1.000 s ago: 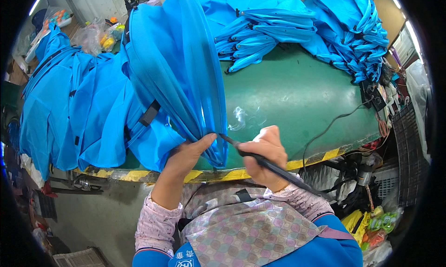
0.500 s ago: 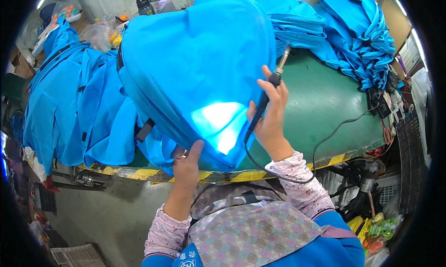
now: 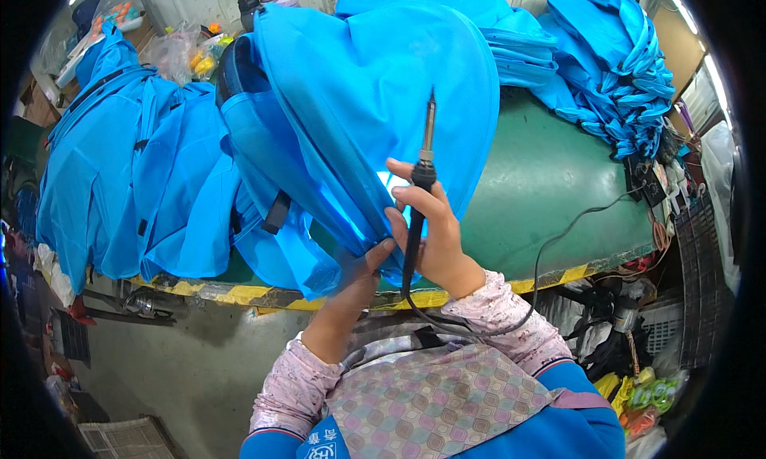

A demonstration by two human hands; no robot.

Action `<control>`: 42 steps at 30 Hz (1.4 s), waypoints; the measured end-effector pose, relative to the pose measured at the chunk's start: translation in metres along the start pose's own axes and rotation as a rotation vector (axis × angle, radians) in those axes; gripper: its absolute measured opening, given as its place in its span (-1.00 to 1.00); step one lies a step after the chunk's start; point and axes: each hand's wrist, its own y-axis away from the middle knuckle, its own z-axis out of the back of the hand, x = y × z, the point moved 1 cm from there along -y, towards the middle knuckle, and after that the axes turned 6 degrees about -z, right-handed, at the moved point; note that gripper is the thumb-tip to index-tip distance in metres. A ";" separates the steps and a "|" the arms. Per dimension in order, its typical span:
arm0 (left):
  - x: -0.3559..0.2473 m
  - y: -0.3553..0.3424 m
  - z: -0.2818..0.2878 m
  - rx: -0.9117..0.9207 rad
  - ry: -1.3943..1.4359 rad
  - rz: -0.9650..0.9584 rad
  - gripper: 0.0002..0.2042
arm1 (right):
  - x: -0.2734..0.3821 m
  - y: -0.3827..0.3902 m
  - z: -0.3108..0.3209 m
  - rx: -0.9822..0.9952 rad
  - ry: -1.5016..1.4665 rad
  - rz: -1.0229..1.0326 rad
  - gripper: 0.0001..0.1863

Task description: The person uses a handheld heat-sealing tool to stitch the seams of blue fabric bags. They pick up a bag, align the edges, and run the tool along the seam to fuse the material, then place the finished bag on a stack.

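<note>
We see, from above, a person working at a green table (image 3: 558, 195) that fills the middle of the frame. Their left hand (image 3: 355, 271), at lower centre, pinches the bottom edge of a bright blue fabric bag (image 3: 375, 92), fingers closed on the cloth and partly tucked under it. The bag rises from that grip toward the top centre of the frame, spread wide like a fan.

Their right hand (image 3: 431, 227), just right of the left one, is clenched around the black handle of a soldering iron (image 3: 420, 187). The thin metal tip points straight up and lies against the front of the bag, above the fingers. A dark cord (image 3: 550, 251) trails from the handle down and off to the right.

We judge the bag to be light, soft and floppy, best held by its gathered lower edge or a seam, as it is now. The iron looks stiff and light, and should be held only by its handle.

More blue bags (image 3: 128, 180) are heaped at the left, and another pile (image 3: 614, 76) sits at the upper right.
</note>
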 end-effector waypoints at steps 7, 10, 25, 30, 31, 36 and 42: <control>0.019 -0.001 -0.003 -0.198 0.031 -0.164 -0.58 | 0.047 0.016 0.049 0.070 0.310 0.134 -0.61; 0.023 -0.001 -0.003 -0.186 0.018 -0.187 -0.63 | 0.048 0.021 0.046 0.095 0.378 0.225 -0.65; 0.012 0.007 -0.003 -0.149 -0.154 -0.267 -0.62 | 0.040 0.005 0.047 0.093 0.244 -0.022 -0.76; -0.009 0.019 0.015 -0.014 -0.531 0.017 -0.57 | -0.007 -0.009 0.071 -0.279 0.543 0.112 -0.58; -0.025 0.024 0.020 0.053 -0.721 0.108 -0.56 | -0.018 -0.023 0.072 -0.344 0.727 0.164 -0.54; -0.165 0.013 -0.027 0.497 -1.179 0.104 -0.68 | -0.053 -0.051 0.064 -0.326 0.508 0.054 -0.51; -0.247 -0.139 -0.002 -0.228 -1.281 -0.520 -0.46 | -0.020 -0.066 0.035 -0.226 0.390 0.276 -0.50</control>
